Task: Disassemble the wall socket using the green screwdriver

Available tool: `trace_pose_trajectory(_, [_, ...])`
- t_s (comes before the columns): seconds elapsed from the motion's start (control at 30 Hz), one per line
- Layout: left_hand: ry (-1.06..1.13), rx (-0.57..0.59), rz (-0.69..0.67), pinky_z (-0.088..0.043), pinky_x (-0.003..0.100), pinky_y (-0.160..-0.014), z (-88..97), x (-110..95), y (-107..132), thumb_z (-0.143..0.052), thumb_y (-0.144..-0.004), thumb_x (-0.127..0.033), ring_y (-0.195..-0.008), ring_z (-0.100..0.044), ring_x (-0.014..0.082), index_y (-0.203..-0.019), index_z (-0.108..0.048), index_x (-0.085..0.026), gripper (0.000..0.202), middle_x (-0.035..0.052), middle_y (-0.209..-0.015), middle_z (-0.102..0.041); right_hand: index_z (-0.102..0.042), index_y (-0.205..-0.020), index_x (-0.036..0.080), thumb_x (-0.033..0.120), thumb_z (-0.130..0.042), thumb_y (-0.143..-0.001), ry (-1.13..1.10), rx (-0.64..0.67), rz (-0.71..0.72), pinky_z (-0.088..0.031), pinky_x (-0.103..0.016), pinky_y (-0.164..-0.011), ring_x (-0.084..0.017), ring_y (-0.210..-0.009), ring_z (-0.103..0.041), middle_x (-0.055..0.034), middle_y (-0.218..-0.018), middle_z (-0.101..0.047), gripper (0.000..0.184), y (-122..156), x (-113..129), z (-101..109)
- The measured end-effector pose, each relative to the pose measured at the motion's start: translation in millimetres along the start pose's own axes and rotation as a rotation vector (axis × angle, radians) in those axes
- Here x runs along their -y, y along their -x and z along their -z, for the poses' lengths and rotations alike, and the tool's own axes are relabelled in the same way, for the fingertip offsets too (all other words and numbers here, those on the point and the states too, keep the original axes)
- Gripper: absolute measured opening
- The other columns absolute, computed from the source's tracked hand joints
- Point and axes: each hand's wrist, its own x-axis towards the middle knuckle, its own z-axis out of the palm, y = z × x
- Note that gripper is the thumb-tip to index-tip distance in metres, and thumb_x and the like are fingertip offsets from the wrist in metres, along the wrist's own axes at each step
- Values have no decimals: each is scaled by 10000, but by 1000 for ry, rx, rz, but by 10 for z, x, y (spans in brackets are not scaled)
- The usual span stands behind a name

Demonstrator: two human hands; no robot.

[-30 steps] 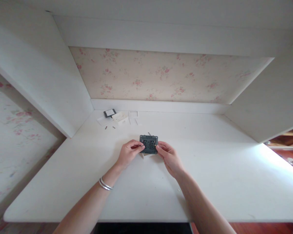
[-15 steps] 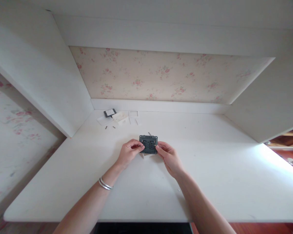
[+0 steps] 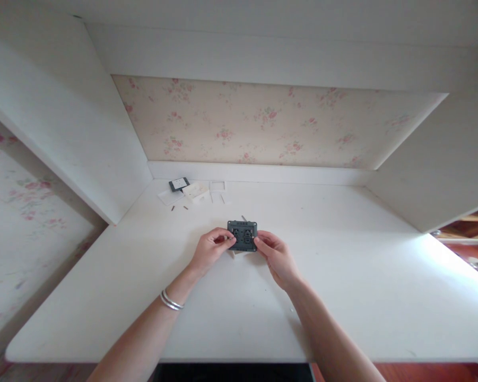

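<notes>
A dark grey wall socket module [image 3: 242, 236], with two round black contact areas on its face, is held between both hands over the middle of the white desk. My left hand [image 3: 212, 245] pinches its left edge with thumb and fingertips. On the opposite edge, my right hand [image 3: 276, 253] grips it the same way, thumb on the face. Beneath the module, partly hidden, is a white box-like piece [image 3: 239, 254]. A thin grey rod [image 3: 244, 218] pokes out behind the module's top edge.
At the desk's back left lie a second dark socket module [image 3: 179, 184], a white box [image 3: 197, 192], a thin white frame [image 3: 217, 185], a clear cover [image 3: 170, 198] and two small dark screws [image 3: 179, 208]. Cabinet panels [image 3: 425, 175] rise at both sides of the white desk [image 3: 354, 286].
</notes>
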Motion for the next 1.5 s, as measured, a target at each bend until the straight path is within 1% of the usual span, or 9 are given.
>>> trace_pose_trajectory(0.1, [21,6,-9,-429,225,-671,-3,-19,3,-726,-715,-367,-710,-553,126,-808,-673,-174,220,10,-825,-630,-705,-946,238,366,-734,-712,5,-4,3,-433,-288,-765,-144,-799,-584,-17,-867,-697,268,6,-3,4])
trace_pose_trajectory(0.23, [23,1,-12,-432,224,-659,-8,-49,8,-727,-710,-362,-690,-543,120,-821,-680,-178,220,11,-823,-623,-703,-956,230,357,-722,-727,23,-12,14,-430,-281,-756,-143,-798,-572,-16,-875,-690,263,17,9,-3])
trace_pose_trajectory(0.5, [19,-17,-8,-456,241,-708,-16,-54,8,-726,-705,-355,-747,-593,142,-816,-712,-188,201,26,-866,-677,-713,-932,237,357,-728,-716,38,-37,31,-438,-291,-745,-146,-781,-575,-12,-858,-691,248,14,5,-11])
trace_pose_trajectory(0.63, [14,-21,-21,-454,235,-690,-16,-19,0,-735,-698,-345,-726,-593,136,-806,-719,-189,191,16,-831,-679,-707,-960,230,368,-707,-738,75,-18,53,-436,-319,-795,-160,-830,-583,-28,-916,-695,261,12,-6,-5])
trace_pose_trajectory(0.77, [32,-26,8,-441,219,-643,-15,2,0,-747,-690,-337,-677,-576,119,-818,-713,-183,204,4,-783,-670,-703,-972,229,372,-701,-744,78,-4,51,-434,-325,-822,-163,-850,-591,-29,-929,-698,269,14,-4,-2])
trace_pose_trajectory(0.87, [41,-28,21,-441,222,-627,-15,2,3,-755,-679,-345,-659,-574,121,-805,-710,-174,217,2,-752,-658,-703,-970,229,368,-699,-748,80,-1,41,-435,-318,-823,-161,-852,-593,-27,-923,-699,263,15,-3,1])
trace_pose_trajectory(1.0, [44,-25,20,-451,237,-656,-17,-8,7,-753,-672,-358,-692,-583,137,-781,-713,-172,219,11,-770,-660,-707,-961,231,373,-708,-737,65,-2,35,-443,-320,-809,-165,-843,-596,-26,-920,-699,266,11,-4,4])
trace_pose_trajectory(1.23, [63,-28,33,-454,235,-666,-16,-24,12,-758,-671,-355,-710,-580,136,-791,-714,-176,220,15,-806,-668,-699,-970,228,378,-707,-737,62,-2,29,-445,-319,-811,-172,-857,-593,-30,-933,-696,277,14,3,-4])
trace_pose_trajectory(1.5, [54,-33,55,-429,222,-621,-9,-13,13,-761,-666,-364,-660,-562,123,-783,-709,-175,228,0,-735,-652,-687,-1009,227,389,-678,-766,87,38,24,-433,-304,-808,-163,-865,-587,-33,-939,-697,292,28,26,-13])
